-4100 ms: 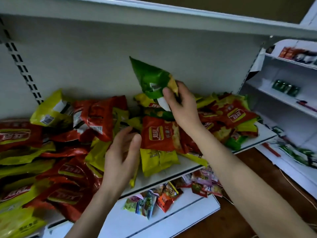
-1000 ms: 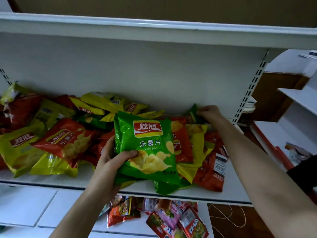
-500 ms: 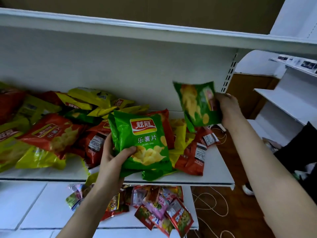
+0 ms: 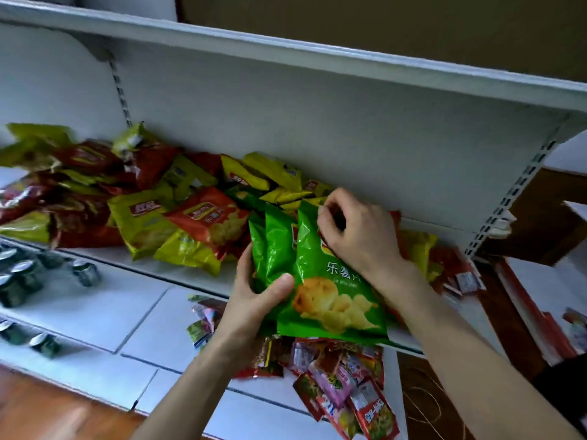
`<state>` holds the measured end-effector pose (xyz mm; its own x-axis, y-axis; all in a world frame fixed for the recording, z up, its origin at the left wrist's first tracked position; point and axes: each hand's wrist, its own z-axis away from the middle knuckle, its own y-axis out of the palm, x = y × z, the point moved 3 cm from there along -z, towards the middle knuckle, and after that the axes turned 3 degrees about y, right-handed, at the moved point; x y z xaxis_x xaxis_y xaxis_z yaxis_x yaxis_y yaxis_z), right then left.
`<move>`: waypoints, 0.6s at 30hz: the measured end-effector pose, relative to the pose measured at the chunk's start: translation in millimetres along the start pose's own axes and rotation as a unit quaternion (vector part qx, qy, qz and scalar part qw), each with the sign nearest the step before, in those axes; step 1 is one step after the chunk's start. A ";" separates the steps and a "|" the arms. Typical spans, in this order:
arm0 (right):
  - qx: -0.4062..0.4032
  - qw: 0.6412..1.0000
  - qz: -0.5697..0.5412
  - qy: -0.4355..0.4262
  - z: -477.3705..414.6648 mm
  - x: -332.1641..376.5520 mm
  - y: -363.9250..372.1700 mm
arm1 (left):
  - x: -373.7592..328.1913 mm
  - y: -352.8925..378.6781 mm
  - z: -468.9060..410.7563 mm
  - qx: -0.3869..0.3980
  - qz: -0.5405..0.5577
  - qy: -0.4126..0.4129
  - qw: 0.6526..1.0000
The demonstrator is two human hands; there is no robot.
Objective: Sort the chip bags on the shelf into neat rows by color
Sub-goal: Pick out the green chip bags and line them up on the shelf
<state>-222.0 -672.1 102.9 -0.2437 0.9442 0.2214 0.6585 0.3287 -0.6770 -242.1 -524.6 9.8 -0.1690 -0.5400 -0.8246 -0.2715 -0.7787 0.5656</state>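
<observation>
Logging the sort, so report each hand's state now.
Left hand: grips the green chip bags from below.
Right hand: fingers pinch the front green bag at its top.

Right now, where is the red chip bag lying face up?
In the head view, the red chip bag lies on yellow bags on the shelf, just left of the green bags the left hand grips.

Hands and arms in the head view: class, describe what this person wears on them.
Both the left hand and right hand are bare: no gloves, no rings on the fingers that show, no watch or bracelet. The left forearm and right forearm are uncovered to the frame's edge; no sleeve shows.
</observation>
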 end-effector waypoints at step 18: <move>0.193 0.810 -0.527 0.169 -44.8 307.4 216.2 | -200.2 -322.6 78.2 -0.279 -0.006 0.194 0.941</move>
<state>-122.6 -309.9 56.0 -0.2742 0.1161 0.9547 -0.0768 0.9869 -0.1421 -194.8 -140.3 -8.8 0.2193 -0.5214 -0.8246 0.2857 -0.7738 0.5653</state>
